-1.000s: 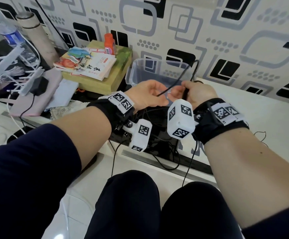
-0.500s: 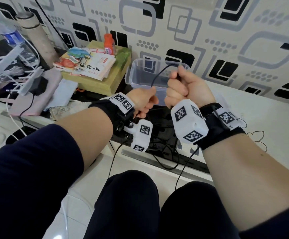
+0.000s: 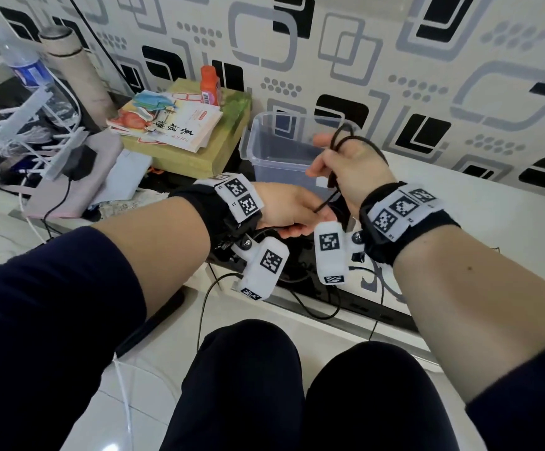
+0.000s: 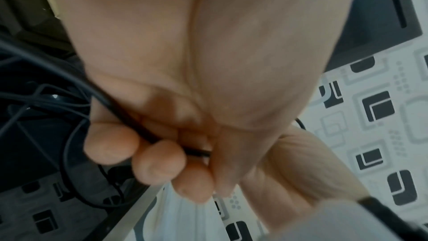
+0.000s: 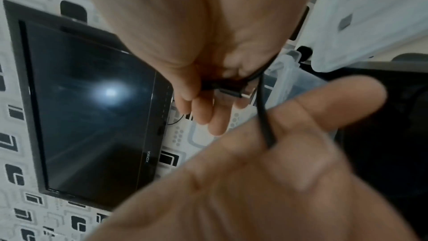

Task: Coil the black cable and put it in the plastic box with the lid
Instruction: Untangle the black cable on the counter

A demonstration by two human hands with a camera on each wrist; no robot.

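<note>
Patterned wallpaper [image 3: 395, 60], grey and black squares, backs a white tabletop [image 3: 492, 222]; you sit before it, knees below.

Item: black cable [image 3: 357, 141]. Location: in both hands, in front of the box. A few loops sit over your right hand [image 3: 352, 170], raised, grip closed on the gathered turns; a plug end shows under its fingers [image 5: 203, 109] in the right wrist view. A single strand runs down to your left hand [image 3: 284, 211], grip closed on it, fingers [image 4: 159, 162] curled round the cord. The rest trails down among other cords below the tabletop edge; how much remains cannot be told.

Item: plastic box [image 3: 264, 148], clear, open, behind the hands. Lid: not made out.

Handling, as judgement: coiling is under way. Feed slack through the left grip loosely so each turn matches the last; keep the right grip firm so the loops do not spring apart; check the tail is not caught in the other cords before pulling.

Writing: "KONKA" on the bezel of a dark screen [image 5: 92, 107]. Books [image 3: 173, 125] on a wooden box bear red and black Chinese characters, too small to read. Bottle label [image 3: 28, 74], blue, illegible.
</note>
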